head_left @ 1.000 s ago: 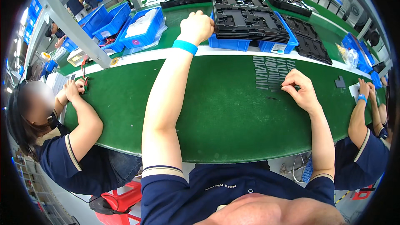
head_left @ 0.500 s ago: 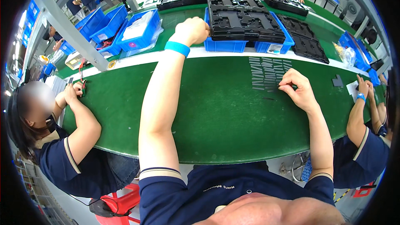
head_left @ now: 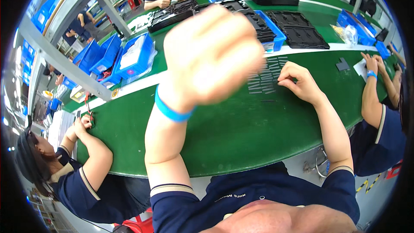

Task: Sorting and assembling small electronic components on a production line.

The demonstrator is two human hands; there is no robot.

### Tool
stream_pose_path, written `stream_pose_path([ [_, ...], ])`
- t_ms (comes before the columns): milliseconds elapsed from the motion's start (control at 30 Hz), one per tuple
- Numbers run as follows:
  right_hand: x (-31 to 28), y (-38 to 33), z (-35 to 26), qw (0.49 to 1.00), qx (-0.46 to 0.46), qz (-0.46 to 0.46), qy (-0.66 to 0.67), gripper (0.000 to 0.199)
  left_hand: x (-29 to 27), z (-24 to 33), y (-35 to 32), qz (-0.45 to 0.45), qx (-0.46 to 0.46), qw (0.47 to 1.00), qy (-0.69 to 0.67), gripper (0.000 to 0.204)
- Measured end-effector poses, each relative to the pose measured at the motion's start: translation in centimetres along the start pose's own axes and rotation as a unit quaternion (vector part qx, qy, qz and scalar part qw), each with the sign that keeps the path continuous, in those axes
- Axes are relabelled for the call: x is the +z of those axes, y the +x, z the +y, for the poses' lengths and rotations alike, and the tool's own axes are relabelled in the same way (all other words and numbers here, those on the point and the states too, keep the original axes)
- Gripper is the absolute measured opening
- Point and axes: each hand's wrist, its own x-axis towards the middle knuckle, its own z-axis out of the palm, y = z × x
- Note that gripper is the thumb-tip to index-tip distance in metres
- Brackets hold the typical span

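Note:
My left hand [head_left: 211, 56] is raised high and close, curled like a fist and blurred at the edge. Its back faces up, so I cannot see what its fingers hold, if anything. Behind it, black moulded trays [head_left: 261, 26] above a blue bin [head_left: 279, 39] are largely covered. Over the green table, my right hand [head_left: 303, 84] has thumb and index finger pinched together; whatever is between them is too small to make out. Just left of those fingertips lie rows of thin grey strips [head_left: 268, 77]. One dark strip [head_left: 270, 101] lies apart, nearer to me.
Black trays [head_left: 297, 29] lie flat beyond the white line. Blue bins [head_left: 137, 56] stand at the far left under a metal post [head_left: 64, 60]. A dark angular piece [head_left: 343, 64] lies to the right. Co-workers sit on both sides and across the table.
My left hand has left the edge of the stacked black trays and come up towards me, now covering much of them. My right hand stays pinched by the strips. The view has shifted slightly.

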Motion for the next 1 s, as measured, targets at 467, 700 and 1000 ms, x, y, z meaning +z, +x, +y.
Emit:
stream_pose_path([
  [467, 0.1, 0.4, 0.2, 1.000, 0.006, 0.018, 0.005, 0.009, -3.9, 8.1, 0.0, 0.010, 0.063, 0.995, -0.076, 0.014],
  [700, 0.2, 0.3, 1.0, 1.000, 0.007, 0.010, 0.005, 0.009, -4.5, 8.0, 0.5, -0.043, 0.028, 0.995, -0.088, 0.007],
  [1000, 0.3, 0.2, 0.5, 1.000, 0.009, 0.006, 0.005, 0.009, -4.3, 9.1, 0.7, -0.027, -0.025, 0.994, -0.099, 0.008],
])
